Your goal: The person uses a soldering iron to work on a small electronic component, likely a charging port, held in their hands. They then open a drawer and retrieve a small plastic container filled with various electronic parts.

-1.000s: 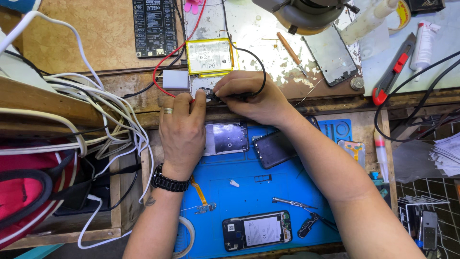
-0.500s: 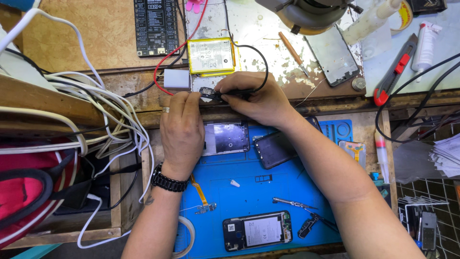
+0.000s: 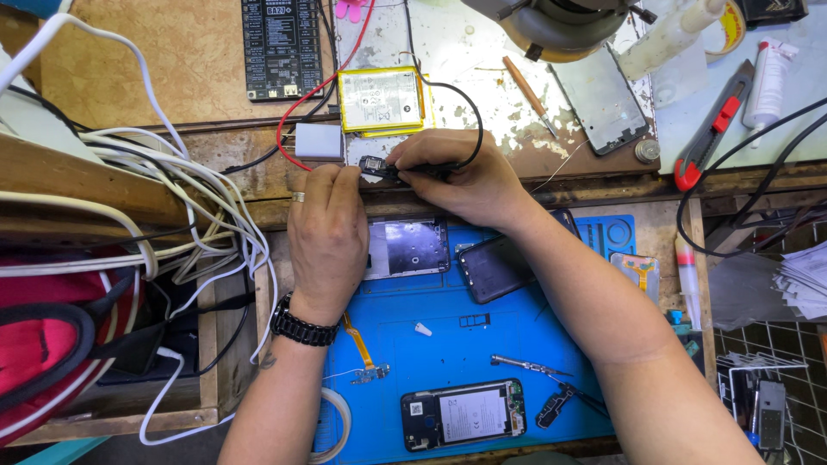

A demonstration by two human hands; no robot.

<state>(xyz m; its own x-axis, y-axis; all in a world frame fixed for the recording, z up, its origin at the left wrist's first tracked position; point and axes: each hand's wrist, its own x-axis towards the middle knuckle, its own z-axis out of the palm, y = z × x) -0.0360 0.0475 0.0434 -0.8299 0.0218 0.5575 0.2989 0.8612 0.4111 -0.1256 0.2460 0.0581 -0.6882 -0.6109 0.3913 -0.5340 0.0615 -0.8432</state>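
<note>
- Left hand [image 3: 327,232] – fingers curled shut, tips pinching the left end of a small dark part [image 3: 379,169] at the far edge of the bench; ring on one finger, black watch [image 3: 301,325] on the wrist.
- Right hand [image 3: 457,176] – fingers closed over the part's right end, w/ the black wire [image 3: 469,112] running in under them; can't tell if they grip the wire tip or a clip.
- Part sits btwn both hands, just near of the yellow-edged battery [image 3: 382,101], right of the white charger block [image 3: 317,140]. Red wire [image 3: 297,108] loops by on the left.
- Step, as I read it: mating a lead/connector to the part – hands are tight together and braced on the wood ledge.
- Next move prob calls for a steady, fine push w/ the part pinned flat; contact point is hidden by fingers, so alignment can't be checked.
- Nearer: blue mat [image 3: 431,301] w/ opened phone frame [image 3: 405,248], dark screen [image 3: 495,269], phone w/ back off [image 3: 463,415], tweezers [image 3: 527,366], orange flex cable [image 3: 359,343]. White cables [image 3: 185,181] bunch at left.
</note>
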